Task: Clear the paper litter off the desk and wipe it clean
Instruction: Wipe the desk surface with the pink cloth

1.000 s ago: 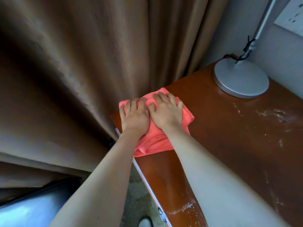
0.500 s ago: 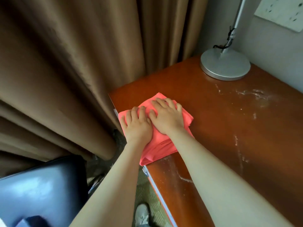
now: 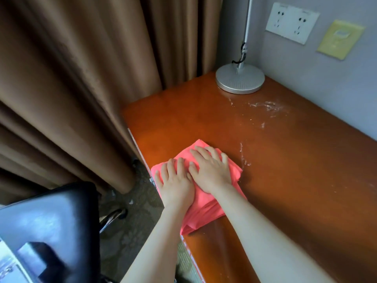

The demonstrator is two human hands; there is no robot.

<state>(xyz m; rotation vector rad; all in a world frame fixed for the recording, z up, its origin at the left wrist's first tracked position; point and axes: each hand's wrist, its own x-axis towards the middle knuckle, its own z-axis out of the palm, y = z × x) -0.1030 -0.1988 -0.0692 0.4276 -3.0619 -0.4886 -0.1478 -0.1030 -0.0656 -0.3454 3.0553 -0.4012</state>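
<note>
With left hand (image 3: pixel 177 181) and right hand (image 3: pixel 210 170) both pressed flat, fingers extended, on the folded pink cloth (image 3: pixel 202 207) at the desk's (image 3: pixel 285 170) left front edge, best practice: even pressure, overlapping strokes toward the white residue (image 3: pixel 267 106) near the lamp base (image 3: pixel 240 79).

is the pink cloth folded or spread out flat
Folded: the pink cloth shows stacked layers at its near edge, under the left hand and right hand.

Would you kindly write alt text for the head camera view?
Left hand and right hand press flat on a folded pink cloth at the edge of an orange-brown desk. White smears lie near a silver lamp base; brown curtains hang left.
</note>
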